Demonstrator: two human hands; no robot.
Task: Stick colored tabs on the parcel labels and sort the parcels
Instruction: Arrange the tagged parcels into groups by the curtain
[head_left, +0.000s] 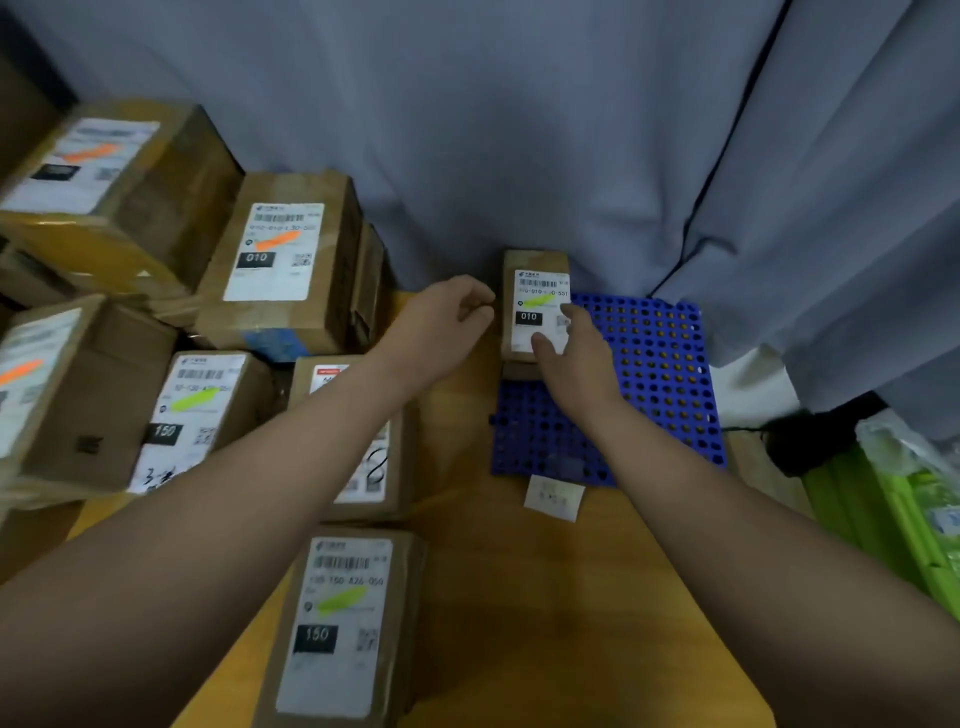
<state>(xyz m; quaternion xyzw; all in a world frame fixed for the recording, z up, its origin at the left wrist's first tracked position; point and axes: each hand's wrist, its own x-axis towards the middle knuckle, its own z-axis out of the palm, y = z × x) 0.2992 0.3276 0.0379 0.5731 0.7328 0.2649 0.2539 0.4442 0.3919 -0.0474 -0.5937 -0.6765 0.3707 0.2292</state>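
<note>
On a wooden bench (519, 597), the right grip (576, 374) grasps a small parcel (535, 265) over a blue mat (660, 364), with a green tab (537, 300) on its label just above the thumb. The left grip (447, 317), fingers curled, hovers just left of the parcel; whether it pinches anything cannot be told. Other tabbed parcels (280, 260) lie further left.
</note>
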